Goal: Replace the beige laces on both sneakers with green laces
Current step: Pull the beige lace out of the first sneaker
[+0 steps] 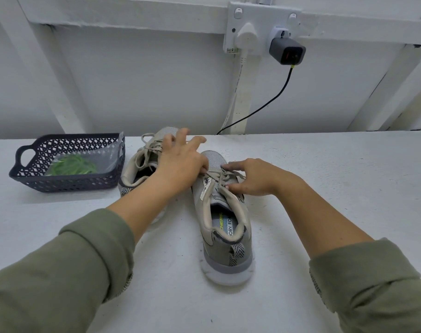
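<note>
Two grey-beige sneakers stand on the white table. The right sneaker (pixel 225 236) is nearer, heel toward me, with its beige laces (pixel 216 176) tied in a bow. The left sneaker (pixel 135 164) lies behind my left forearm, its own beige laces (pixel 148 146) loose. My left hand (pixel 180 162) reaches over both shoes and pinches the bow at the thumb, with the other fingers spread. My right hand (pixel 252 177) rests on the right sneaker, fingertips on the laces and thumb on the collar. Green laces (pixel 72 164) lie in a clear bag inside the basket.
A dark plastic basket (pixel 31 179) stands at the left of the table, beside the left sneaker. The wall rises right behind the shoes, with a socket plate, a white plug (pixel 246 34) and a grey charger (pixel 286 51) whose black cable drops to the table.
</note>
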A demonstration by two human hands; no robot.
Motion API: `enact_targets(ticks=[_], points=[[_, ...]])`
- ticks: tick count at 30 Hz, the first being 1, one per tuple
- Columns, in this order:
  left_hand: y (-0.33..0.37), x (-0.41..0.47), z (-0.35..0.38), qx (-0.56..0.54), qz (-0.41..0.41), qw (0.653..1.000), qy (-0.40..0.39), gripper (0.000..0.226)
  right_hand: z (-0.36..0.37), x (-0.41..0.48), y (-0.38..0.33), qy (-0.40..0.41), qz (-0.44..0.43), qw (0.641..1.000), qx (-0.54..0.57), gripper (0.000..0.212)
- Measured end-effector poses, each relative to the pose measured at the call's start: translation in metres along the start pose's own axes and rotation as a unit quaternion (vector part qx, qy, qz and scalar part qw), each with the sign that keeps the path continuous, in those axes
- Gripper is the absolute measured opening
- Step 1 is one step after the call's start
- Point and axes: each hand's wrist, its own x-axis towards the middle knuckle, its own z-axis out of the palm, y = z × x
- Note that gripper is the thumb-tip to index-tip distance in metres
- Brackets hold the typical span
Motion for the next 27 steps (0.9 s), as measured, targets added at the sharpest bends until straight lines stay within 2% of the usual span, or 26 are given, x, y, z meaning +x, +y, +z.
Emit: enact_targets(ticks=[3, 5, 8, 10, 15, 17, 24, 27], points=[[-0.002, -0.002, 0.002, 0.01, -0.039, 0.998, 0.039, 0.016, 0.0, -0.001, 0.0, 0.001, 0.003, 1.0, 0.004, 0.064], [-0.003, -0.006, 0.002, 0.02, -0.127, 0.989, 0.068, 0.019, 0.0, -0.001, 0.001, 0.005, 0.004, 1.0, 0.007, 0.064], [0.004, -0.01, 0.002, 0.051, -0.194, 0.979, 0.032, 0.029, -0.001, -0.001, 0.0, 0.008, 0.007, 1.0, 0.008, 0.064], [0.009, -0.009, 0.005, 0.046, -0.178, 0.983, 0.026, 0.03, -0.001, -0.001, 0.0, 0.006, 0.005, 1.0, 0.01, 0.064], [0.002, -0.002, 0.005, -0.006, -0.037, 0.999, 0.002, 0.02, -0.001, 0.0, 0.001, 0.004, 0.003, 1.0, 0.015, 0.063], [0.001, -0.005, 0.004, 0.008, -0.051, 0.999, 0.016, 0.017, -0.001, 0.0, 0.001, 0.005, 0.006, 1.0, 0.016, 0.063], [0.021, -0.016, -0.002, -0.007, -0.216, 0.976, 0.039, 0.036, 0.002, 0.001, 0.002, 0.011, 0.016, 1.0, -0.016, 0.065], [0.011, -0.016, -0.003, 0.03, -0.195, 0.98, 0.015, 0.034, 0.0, 0.0, 0.001, 0.002, 0.01, 1.0, -0.004, 0.063]])
